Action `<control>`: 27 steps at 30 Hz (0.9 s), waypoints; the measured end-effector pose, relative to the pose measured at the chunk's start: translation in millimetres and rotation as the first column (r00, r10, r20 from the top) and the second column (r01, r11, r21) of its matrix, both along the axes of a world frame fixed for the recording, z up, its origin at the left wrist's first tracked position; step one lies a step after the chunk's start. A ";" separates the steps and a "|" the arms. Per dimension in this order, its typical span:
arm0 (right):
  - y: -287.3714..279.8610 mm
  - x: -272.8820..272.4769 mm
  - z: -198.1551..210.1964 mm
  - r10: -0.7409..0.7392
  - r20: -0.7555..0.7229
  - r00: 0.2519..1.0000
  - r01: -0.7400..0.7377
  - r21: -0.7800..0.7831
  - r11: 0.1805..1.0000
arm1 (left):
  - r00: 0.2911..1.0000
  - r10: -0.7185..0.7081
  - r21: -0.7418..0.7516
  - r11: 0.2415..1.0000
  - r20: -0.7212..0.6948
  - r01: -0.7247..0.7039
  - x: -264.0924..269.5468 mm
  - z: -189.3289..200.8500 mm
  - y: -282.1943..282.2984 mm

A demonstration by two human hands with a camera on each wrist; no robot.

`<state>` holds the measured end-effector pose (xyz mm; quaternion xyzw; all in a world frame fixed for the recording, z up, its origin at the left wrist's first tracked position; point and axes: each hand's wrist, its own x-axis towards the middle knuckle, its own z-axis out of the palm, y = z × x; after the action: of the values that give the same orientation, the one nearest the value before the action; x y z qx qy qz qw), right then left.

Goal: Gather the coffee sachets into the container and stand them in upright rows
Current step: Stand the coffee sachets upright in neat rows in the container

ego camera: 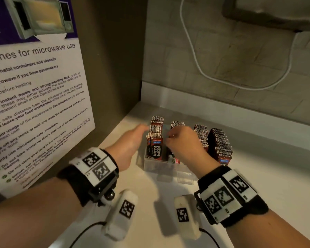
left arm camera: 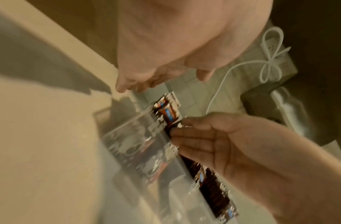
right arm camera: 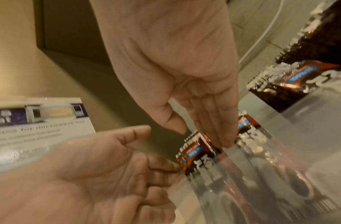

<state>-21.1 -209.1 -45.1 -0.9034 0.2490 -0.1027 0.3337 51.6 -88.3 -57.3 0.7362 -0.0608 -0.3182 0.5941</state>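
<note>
left hand (ego camera: 128,143) fingers straight, loose, at container's (ego camera: 157,165) left wall. right hand (ego camera: 183,142) flat, fingertips (right arm camera: 226,143) on sachet tops between first two rows. coffee sachets (ego camera: 155,140) upright in clear container, directly under both hands.

- Rows of upright coffee sachets (ego camera: 155,136): four.
- Clear plastic container (ego camera: 157,166): one.
- Hands: two, left hand (ego camera: 128,144) and right hand (ego camera: 183,142).
- Microwave-use poster (ego camera: 34,97) at nine o'clock: one.
- White cable (ego camera: 195,56) at one o'clock: one.
</note>
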 end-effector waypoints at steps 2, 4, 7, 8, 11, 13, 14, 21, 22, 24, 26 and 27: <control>7.6 7.8 -5.5 0.094 -0.176 0.980 -0.091 0.025 0.996 | 0.997 -0.041 -0.031 0.999 -0.066 0.039 -6.5 -12.2 -5.8; 12.7 14.9 -11.4 0.176 -0.290 0.941 -0.178 0.021 0.984 | 0.991 -0.078 -0.067 0.995 -0.108 0.070 -9.4 -21.9 -13.5; 19.7 20.9 -12.8 0.230 -0.364 0.902 -0.252 -0.014 0.967 | 0.989 -0.088 -0.065 0.995 -0.123 0.081 -1.1 -39.9 -22.8; 19.5 21.7 -13.6 0.231 -0.368 0.901 -0.250 -0.006 0.968 | 0.988 -0.089 -0.071 0.994 -0.129 0.080 3.4 -45.6 -24.5; 13.3 24.0 -14.8 0.183 -0.367 0.912 -0.175 0.057 0.983 | 0.987 -0.110 -0.112 0.989 -0.117 0.097 2.0 -33.5 -23.5; 9.4 25.0 -15.1 0.157 -0.359 0.920 -0.125 0.112 0.986 | 0.990 -0.080 -0.123 0.990 -0.114 0.066 5.2 -32.0 -24.6; 7.6 26.2 -16.2 0.147 -0.349 0.926 -0.106 0.134 0.985 | 0.992 -0.062 -0.129 0.990 -0.113 0.047 7.9 -33.5 -26.1; 2.4 37.3 -32.6 0.130 -0.335 0.933 -0.102 0.098 0.990 | 0.989 -0.072 -0.190 0.981 -0.127 0.047 16.5 -29.8 -39.0; 2.0 38.0 -35.3 0.130 -0.325 0.937 -0.110 0.079 0.991 | 0.987 -0.080 -0.192 0.980 -0.142 0.052 16.7 -29.1 -41.0; 0.4 37.9 -40.8 0.123 -0.295 0.948 -0.119 0.032 0.992 | 0.987 -0.071 -0.181 0.982 -0.147 0.043 17.5 -27.7 -43.1; 0.1 37.2 -43.6 0.123 -0.267 0.956 -0.131 -0.013 0.991 | 0.988 -0.069 -0.173 0.984 -0.138 0.045 19.3 -26.2 -44.0; 0.0 36.8 -44.2 0.128 -0.261 0.957 -0.142 -0.035 0.989 | 0.988 -0.075 -0.172 0.984 -0.136 0.051 19.3 -25.1 -44.1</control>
<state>15.7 -209.0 -89.3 -0.9324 0.2252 0.0320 0.2807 70.9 -132.4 -82.4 0.6568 -0.0685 -0.3822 0.6465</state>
